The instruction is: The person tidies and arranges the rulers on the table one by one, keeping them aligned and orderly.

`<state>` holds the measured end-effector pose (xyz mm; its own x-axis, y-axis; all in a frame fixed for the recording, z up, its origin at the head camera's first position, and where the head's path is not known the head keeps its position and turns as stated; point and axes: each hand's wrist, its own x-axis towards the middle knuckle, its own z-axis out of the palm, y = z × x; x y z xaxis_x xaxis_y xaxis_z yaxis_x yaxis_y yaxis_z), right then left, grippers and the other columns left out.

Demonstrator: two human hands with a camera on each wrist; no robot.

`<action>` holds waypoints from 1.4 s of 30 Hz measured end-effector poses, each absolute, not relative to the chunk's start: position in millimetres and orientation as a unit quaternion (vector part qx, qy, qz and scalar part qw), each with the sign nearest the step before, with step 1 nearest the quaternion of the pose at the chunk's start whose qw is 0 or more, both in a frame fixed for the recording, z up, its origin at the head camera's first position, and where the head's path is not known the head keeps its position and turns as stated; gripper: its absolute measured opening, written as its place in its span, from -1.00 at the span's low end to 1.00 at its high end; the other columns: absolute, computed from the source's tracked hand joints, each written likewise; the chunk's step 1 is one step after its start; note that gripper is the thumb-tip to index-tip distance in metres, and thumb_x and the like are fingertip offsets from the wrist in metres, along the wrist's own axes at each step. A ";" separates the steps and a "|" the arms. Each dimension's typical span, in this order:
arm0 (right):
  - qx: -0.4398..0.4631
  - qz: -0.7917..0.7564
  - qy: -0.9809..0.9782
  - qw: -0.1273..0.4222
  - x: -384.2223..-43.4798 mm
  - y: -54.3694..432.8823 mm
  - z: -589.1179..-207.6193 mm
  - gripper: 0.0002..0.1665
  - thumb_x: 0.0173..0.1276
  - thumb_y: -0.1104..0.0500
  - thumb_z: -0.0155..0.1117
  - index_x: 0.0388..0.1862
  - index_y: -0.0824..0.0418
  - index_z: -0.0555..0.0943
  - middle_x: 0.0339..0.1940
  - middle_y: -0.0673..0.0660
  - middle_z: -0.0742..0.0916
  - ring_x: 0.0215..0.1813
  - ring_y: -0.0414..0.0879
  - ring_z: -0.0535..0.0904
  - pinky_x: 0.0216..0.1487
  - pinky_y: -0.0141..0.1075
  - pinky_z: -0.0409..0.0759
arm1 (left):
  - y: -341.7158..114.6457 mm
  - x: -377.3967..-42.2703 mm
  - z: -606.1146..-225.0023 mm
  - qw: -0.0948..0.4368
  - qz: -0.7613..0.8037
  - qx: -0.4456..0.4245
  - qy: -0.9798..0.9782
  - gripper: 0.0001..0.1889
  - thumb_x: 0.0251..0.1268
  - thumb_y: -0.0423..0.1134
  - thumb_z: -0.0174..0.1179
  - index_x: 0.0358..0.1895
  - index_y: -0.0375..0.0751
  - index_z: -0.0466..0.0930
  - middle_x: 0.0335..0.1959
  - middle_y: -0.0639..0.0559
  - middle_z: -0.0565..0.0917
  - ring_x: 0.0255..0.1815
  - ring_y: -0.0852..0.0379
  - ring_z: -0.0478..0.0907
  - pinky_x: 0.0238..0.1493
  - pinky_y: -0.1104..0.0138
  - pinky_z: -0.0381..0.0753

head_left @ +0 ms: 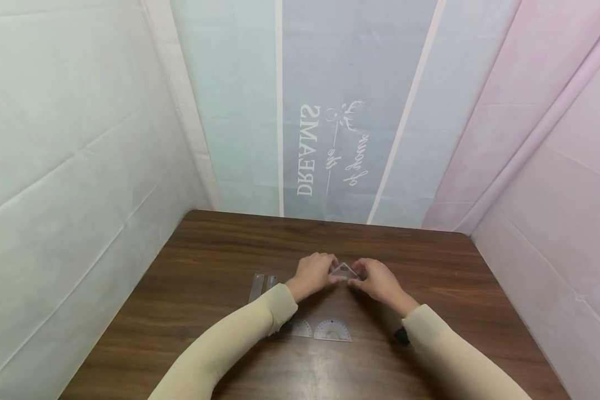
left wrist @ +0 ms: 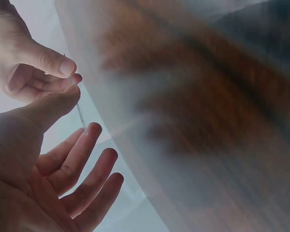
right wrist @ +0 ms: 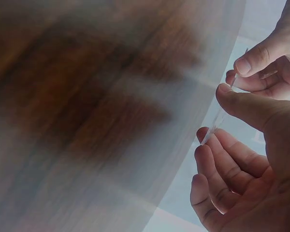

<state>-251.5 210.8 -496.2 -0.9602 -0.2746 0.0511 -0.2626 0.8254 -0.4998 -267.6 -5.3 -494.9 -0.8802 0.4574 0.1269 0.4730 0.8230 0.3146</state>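
Note:
A clear plastic set square (head_left: 344,271) is held up over the table, its corner pointing away from me. My left hand (head_left: 314,270) pinches its left corner, and my right hand (head_left: 380,282) pinches the right one. Seen nearly edge-on in the left wrist view, the set square (left wrist: 80,115) is a thin line between thumbs and fingers. The right wrist view likewise shows the set square (right wrist: 215,123) between thumb and fingertips. Nearer to me lie two clear protractors, one whole in view (head_left: 332,330) and another protractor (head_left: 302,328) partly behind the left sleeve.
Left of my left hand lie two straight rulers, a clear ruler (head_left: 256,288) and a second ruler (head_left: 271,281), their near ends hidden by the sleeve. Fabric curtains (head_left: 240,139) hang behind and on both sides of the brown wooden table (head_left: 220,239).

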 end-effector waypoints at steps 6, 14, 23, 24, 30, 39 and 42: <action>-0.149 -0.252 0.956 0.006 -240.7 216.2 -494.7 -0.60 0.31 0.10 0.66 0.03 0.25 0.75 -0.16 0.07 0.77 -0.18 -0.11 0.66 -0.10 -0.06 0.70 | -2.6 -259.4 -496.8 0.021 -0.167 -0.253 -0.953 -0.59 0.34 0.12 0.51 0.08 -0.02 0.77 -0.21 0.22 0.75 -0.23 0.22 0.59 -0.27 0.34 0.60; -0.150 -0.243 0.958 0.005 -222.8 222.8 -494.2 -0.62 0.29 0.10 0.68 -0.01 0.23 0.76 -0.21 0.03 0.77 -0.18 -0.14 0.65 -0.11 -0.06 0.69 | 2.0 -243.9 -498.1 0.038 -0.147 -0.279 -0.948 -0.65 0.30 0.12 0.53 0.00 0.05 0.77 -0.26 0.27 0.68 -0.27 0.27 0.53 -0.33 0.37 0.55; -0.155 -0.249 0.956 0.008 -209.8 230.6 -495.2 -0.61 0.29 0.09 0.68 -0.01 0.21 0.75 -0.23 0.01 0.74 -0.21 -0.16 0.60 -0.16 -0.13 0.63 | 8.3 -232.7 -499.0 0.054 -0.117 -0.292 -0.948 -0.62 0.28 0.19 0.51 -0.02 0.06 0.77 -0.27 0.26 0.66 -0.29 0.25 0.54 -0.37 0.38 0.52; -0.156 -0.250 0.956 0.010 -208.5 232.0 -495.5 -0.61 0.29 0.10 0.68 0.00 0.21 0.75 -0.23 0.00 0.73 -0.22 -0.17 0.59 -0.17 -0.15 0.62 | 9.1 -231.0 -498.3 0.055 -0.117 -0.294 -0.947 -0.62 0.28 0.19 0.52 -0.02 0.05 0.77 -0.28 0.25 0.66 -0.29 0.24 0.54 -0.37 0.38 0.51; -0.177 -0.261 0.949 0.018 -199.8 241.4 -499.9 -0.62 0.27 0.11 0.70 -0.03 0.18 0.74 -0.28 -0.04 0.69 -0.26 -0.19 0.53 -0.26 -0.26 0.54 | 12.9 -219.4 -496.4 0.049 -0.105 -0.305 -0.945 -0.59 0.29 0.21 0.51 0.01 0.06 0.77 -0.29 0.26 0.65 -0.31 0.26 0.53 -0.40 0.40 0.47; -0.181 -0.267 0.946 0.023 -188.8 248.3 -499.0 -0.62 0.24 0.10 0.72 -0.06 0.16 0.73 -0.27 -0.05 0.67 -0.23 -0.18 0.50 -0.25 -0.29 0.50 | 17.4 -207.9 -496.1 0.059 -0.093 -0.315 -0.943 -0.58 0.26 0.25 0.51 0.00 0.08 0.78 -0.29 0.27 0.66 -0.30 0.27 0.54 -0.40 0.40 0.48; -0.179 -0.263 0.948 0.025 -185.0 250.1 -497.7 -0.61 0.23 0.10 0.73 -0.06 0.15 0.73 -0.27 -0.06 0.66 -0.22 -0.17 0.50 -0.23 -0.29 0.50 | 18.9 -204.6 -496.0 0.053 -0.093 -0.318 -0.942 -0.58 0.26 0.25 0.52 0.01 0.09 0.78 -0.33 0.28 0.63 -0.33 0.28 0.51 -0.40 0.42 0.46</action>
<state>-185.0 250.1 -497.7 -0.9345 -0.3529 0.0469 -0.3265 0.7969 -0.5082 -204.6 18.9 -496.0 -0.7925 0.5887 0.1591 0.6084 0.7810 0.1409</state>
